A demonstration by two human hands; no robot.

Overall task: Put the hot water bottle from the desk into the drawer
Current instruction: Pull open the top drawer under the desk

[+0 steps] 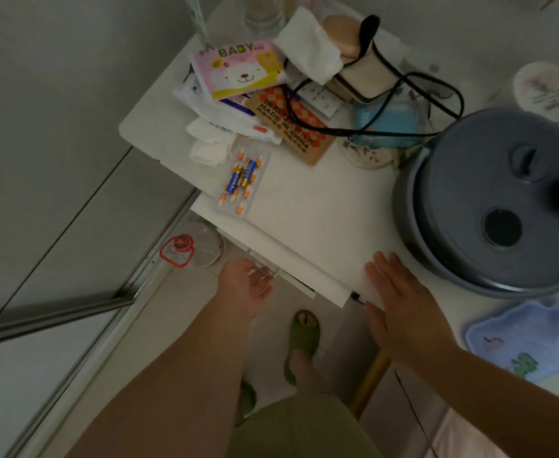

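While the white desk [321,206] fills the middle of the view, its far half is crowded and its near half is mostly bare. At the right, a large grey round appliance [490,206] sits on the desk, its lid showing a dark round opening and a knob. Below it, at the right edge of the view, the hot water bottle [526,342] lies flat on the desk: a pale blue, soft-edged pad with small cartoon prints, untouched by either hand.

Under the desk's front edge the drawer [271,259] is pulled out only a little; what it holds cannot be seen. The left hand [245,285] is below that edge with its fingers curled around a thin metal handle [265,272] on the drawer front. The right hand [400,302] lies flat on the near corner of the desk, fingers straight and together, gripping nothing.

At the back, a cream pouch [367,74] with a black cord stands open, a round tan object poking from its top. A pink and yellow "BABY" packet [241,69] rests on a heap of wrappers beside a checked card [291,127]. Nearer the front, a clear blister tray [243,180] holds orange-and-white capsules, with two blue batteries [241,175] lying on it.
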